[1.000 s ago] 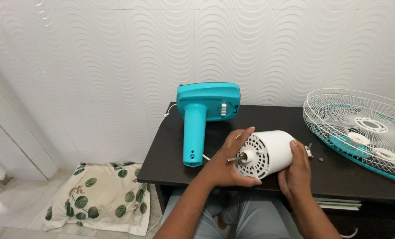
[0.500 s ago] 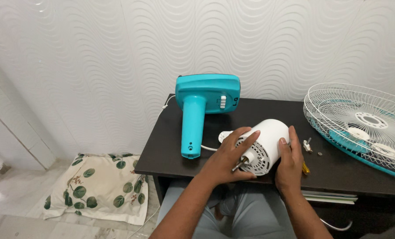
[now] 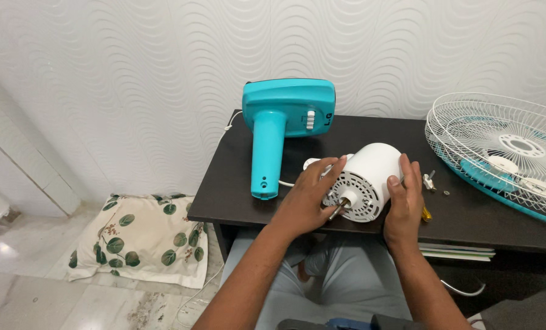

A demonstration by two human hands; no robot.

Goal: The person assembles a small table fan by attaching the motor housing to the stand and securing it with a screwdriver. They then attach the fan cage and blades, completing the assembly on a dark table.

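Dark table (image 3: pixel 236 183) set against a white wall (image 3: pixel 132 79) with a wavy relief pattern. Teal fan base with stem (image 3: pixel 279 131) lies on the table top at the back, stem toward the front edge; white cord (image 3: pixel 229 129) trails off behind it. At the right, white wire fan guard (image 3: pixel 499 146) lies with teal blades (image 3: pixel 477 174) beneath. Small screws (image 3: pixel 430 181) just left of the guard. Leaf-print cushion (image 3: pixel 141 241) on the marble floor (image 3: pixel 53 299), left of the table. Books (image 3: pixel 456 250) on a shelf under the top.
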